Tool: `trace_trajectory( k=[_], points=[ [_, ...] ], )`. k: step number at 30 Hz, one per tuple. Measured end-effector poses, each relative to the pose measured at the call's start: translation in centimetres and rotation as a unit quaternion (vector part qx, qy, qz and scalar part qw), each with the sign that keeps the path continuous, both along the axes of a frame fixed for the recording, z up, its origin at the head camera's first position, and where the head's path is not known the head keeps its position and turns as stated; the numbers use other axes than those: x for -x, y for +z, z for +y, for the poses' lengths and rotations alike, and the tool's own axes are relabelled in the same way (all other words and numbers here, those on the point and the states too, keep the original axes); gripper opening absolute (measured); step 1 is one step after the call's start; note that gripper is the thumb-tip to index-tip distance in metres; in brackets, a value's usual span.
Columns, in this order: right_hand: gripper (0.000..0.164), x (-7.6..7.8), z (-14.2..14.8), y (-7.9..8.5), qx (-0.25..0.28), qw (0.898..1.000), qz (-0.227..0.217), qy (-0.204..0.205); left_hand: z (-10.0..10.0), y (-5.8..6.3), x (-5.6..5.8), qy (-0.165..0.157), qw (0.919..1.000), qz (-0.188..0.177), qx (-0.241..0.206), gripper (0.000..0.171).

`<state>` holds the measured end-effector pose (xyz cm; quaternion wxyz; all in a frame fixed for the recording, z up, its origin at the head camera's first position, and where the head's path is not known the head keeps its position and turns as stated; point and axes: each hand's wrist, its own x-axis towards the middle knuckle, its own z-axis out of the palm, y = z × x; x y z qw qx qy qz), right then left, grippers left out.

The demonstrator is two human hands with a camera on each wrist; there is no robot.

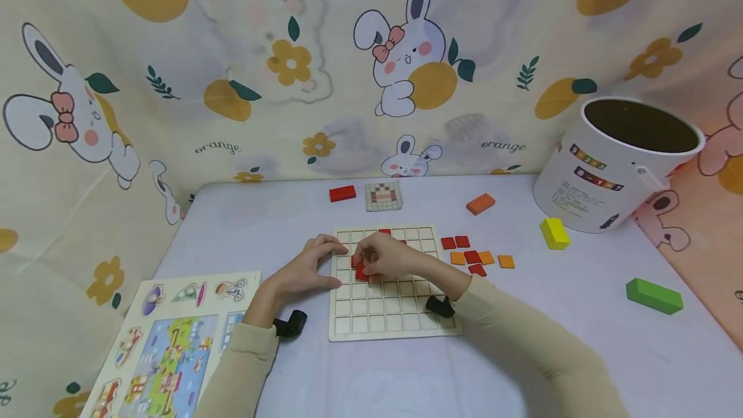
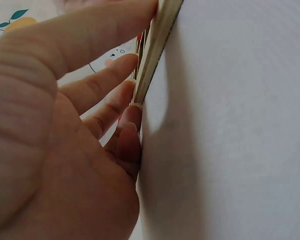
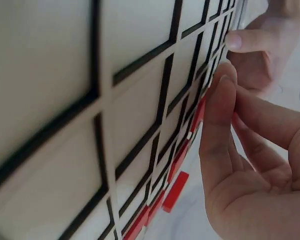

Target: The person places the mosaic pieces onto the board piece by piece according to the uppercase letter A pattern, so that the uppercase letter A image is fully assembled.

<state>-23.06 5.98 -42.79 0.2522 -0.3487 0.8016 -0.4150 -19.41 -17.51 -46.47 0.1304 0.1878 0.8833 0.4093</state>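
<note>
A pale grid board (image 1: 395,334) lies flat on the white table. My left hand (image 1: 303,268) rests against its left edge, thumb and fingers spread apart; the left wrist view shows the fingertips (image 2: 125,62) touching the board's side. Over the upper left cells, my right hand (image 1: 390,258) pinches with thumb and index finger at a small red square tile (image 1: 361,274), mostly covered by the fingertips. More red tiles (image 3: 179,156) sit in cells along the board. Loose red tiles (image 1: 462,240) and orange tiles (image 1: 506,262) lie right of the board.
Behind the board are a patterned card (image 1: 383,197) and a red block (image 1: 342,193). Orange (image 1: 480,204), yellow (image 1: 554,233) and green (image 1: 654,295) blocks lie to the right, near a white bucket (image 1: 586,192). A picture puzzle board (image 1: 165,276) lies at left.
</note>
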Motion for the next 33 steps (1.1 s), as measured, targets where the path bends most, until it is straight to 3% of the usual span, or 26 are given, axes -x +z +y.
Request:
trace_trajectory(
  k=[3,13,21,29,33],
  points=[
    [0.011,0.1,-0.7,-0.3,-0.002,1.000,0.002,-0.009,-0.1,-0.1,-0.1,-0.003,1.0000,0.002,-0.004,0.059],
    [0.013,-0.4,-1.1,-0.5,-0.077,0.993,0.088,-0.015,-0.2,-0.1,-0.1,-0.013,0.9997,0.015,-0.015,0.059],
    [0.012,-0.6,-0.8,-0.1,-0.068,0.994,0.085,-0.031,-0.2,-0.1,-0.1,-0.006,0.9999,0.007,-0.007,0.059],
    [0.015,-0.5,0.2,0.0,-0.047,0.997,0.059,-0.003,-0.3,-0.2,0.0,-0.009,0.9999,0.006,-0.006,0.058],
    [0.017,-1.5,1.2,0.3,-0.055,0.992,0.111,-0.009,-0.2,-0.2,0.0,-0.008,0.9999,0.003,-0.006,0.058]
  ],
)
